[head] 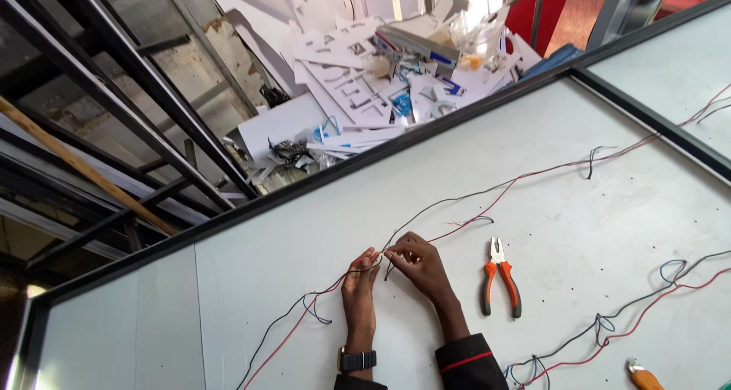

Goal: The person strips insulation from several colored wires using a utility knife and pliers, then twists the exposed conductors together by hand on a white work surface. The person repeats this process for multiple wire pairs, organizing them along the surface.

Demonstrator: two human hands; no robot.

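Note:
My left hand [359, 287] and my right hand [419, 264] meet at a junction of thin red and black wires [487, 200] lying on a white panel [579, 230]. Both hands pinch the wire ends between fingertips, close together at the join. A dark watch sits on my left wrist, and a black sleeve with a red stripe covers my right forearm. Orange-handled pliers [499, 277] lie on the panel just right of my right hand, jaws pointing away from me.
More red, black and blue wires [632, 318] trail across the lower right of the panel. An orange-handled tool [643, 376] lies at the bottom right. Black frame bars edge the panel. Beyond it lie white cut-out scraps [358, 93] and black metal railings [137, 101].

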